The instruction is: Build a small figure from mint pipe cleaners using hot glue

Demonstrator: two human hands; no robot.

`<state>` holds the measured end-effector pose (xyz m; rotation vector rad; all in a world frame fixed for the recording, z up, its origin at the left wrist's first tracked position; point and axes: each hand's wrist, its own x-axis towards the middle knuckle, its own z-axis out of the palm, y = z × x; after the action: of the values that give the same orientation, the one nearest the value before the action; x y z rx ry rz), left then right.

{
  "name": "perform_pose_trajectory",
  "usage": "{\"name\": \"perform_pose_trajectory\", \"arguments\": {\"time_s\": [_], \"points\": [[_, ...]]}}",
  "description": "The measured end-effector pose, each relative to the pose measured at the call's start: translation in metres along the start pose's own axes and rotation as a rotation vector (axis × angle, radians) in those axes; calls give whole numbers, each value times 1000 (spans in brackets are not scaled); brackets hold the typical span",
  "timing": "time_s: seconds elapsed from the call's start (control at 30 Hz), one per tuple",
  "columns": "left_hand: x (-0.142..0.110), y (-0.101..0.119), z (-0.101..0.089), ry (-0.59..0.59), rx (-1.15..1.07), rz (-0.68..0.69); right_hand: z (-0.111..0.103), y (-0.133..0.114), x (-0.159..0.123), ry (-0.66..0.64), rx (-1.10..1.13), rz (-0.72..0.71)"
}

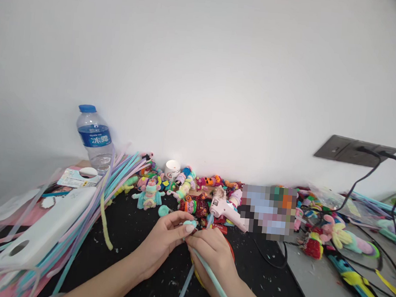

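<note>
In the middle of the head view, my left hand (167, 235) pinches a small mint-green coil (190, 223) between thumb and fingertips. Close against it, my right hand (214, 251) is closed on the same fuzzy mint pipe cleaner (214, 281), whose loose length runs back over that hand toward the bottom edge. The right fingertips are partly hidden. Just beyond my hands lies a pale pink glue gun (227, 212). A translucent glue stick (185, 286) shows below my hands. Another mint coil (164, 210) rests on the black mat (131, 272).
Pipe cleaners (84, 221) lie in a bundle at left beside a white holder (43, 227) and a water bottle (95, 135). Several fuzzy dolls (150, 194) line the wall with a white cup (172, 169). Black cords hang from a wall socket (353, 150). Clippers (359, 285) lie right.
</note>
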<state>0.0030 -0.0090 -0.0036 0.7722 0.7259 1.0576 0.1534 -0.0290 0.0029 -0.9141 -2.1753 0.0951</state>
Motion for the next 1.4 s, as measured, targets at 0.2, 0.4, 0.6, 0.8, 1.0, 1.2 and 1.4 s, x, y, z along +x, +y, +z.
{"name": "perform_pose_trajectory", "arguments": {"time_s": [0.2, 0.4, 0.6, 0.8, 1.0, 1.2, 1.4], "points": [[-1, 3, -1, 22, 36, 24, -10, 1, -2, -33, 72, 73], [-1, 6, -2, -7, -10, -20, -13, 6, -5, 65, 245, 274], [-2, 8, -2, -104, 36, -65, -14, 9, -5, 93, 381, 373], [-2, 9, -3, -183, 194, -51, -16, 6, -3, 66, 479, 332], [-1, 12, -6, -237, 245, -43, -19, 6, -2, 9, 519, 310], [0, 13, -9, -324, 258, -95, -22, 5, 0, -45, 549, 297], [0, 13, -10, -336, 301, -88, -22, 4, 1, -70, 542, 272]]}}
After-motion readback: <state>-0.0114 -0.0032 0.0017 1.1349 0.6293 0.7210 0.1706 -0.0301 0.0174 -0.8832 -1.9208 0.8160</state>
